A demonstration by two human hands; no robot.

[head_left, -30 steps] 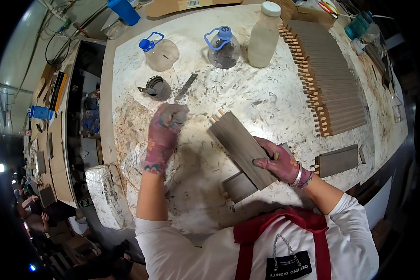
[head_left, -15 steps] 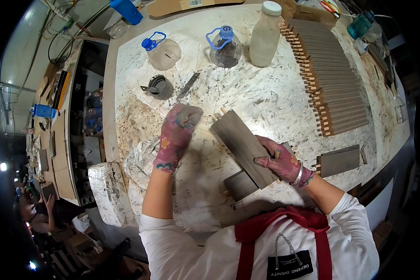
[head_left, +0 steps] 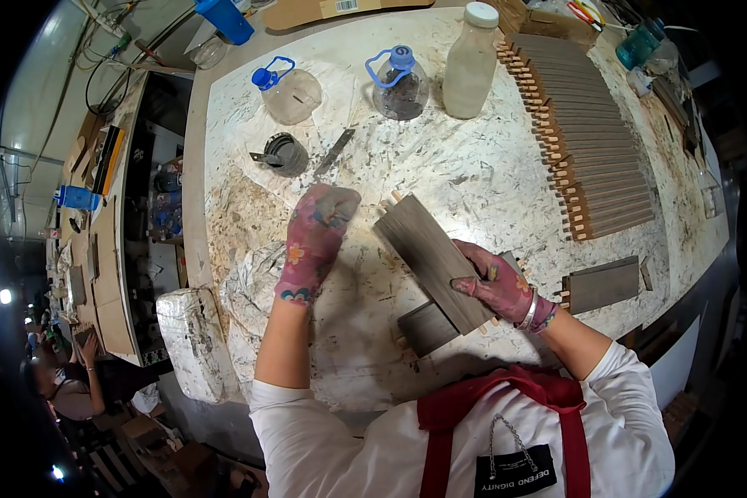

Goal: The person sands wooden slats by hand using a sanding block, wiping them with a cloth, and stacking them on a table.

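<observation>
My right hand [head_left: 500, 286], in a stained patterned glove, grips the near end of a dark grey-brown wooden board [head_left: 427, 257]. Light wooden dowels [head_left: 396, 197] stick out of both its ends. The board is held slanting above the table, over a second dowelled board [head_left: 428, 329]. To the left, level with the far dowels, is my left hand [head_left: 324, 212], gloved too. Its fingers are closed, and whatever they may hold is hidden. A dark pot [head_left: 285, 155] and a flat metal blade [head_left: 335, 151] lie beyond it.
A long row of stacked dowelled boards [head_left: 593, 137] fills the table's right side. Several bottles stand at the back, among them a milky glass bottle [head_left: 471, 66]. Further boards [head_left: 603, 285] lie at right. A wrapped block [head_left: 192, 344] sits at the left edge. Another person [head_left: 75, 382] works far left.
My hands and the board have barely moved. The thin thing that showed between my left hand and the dowels is no longer visible. The other person has shifted slightly.
</observation>
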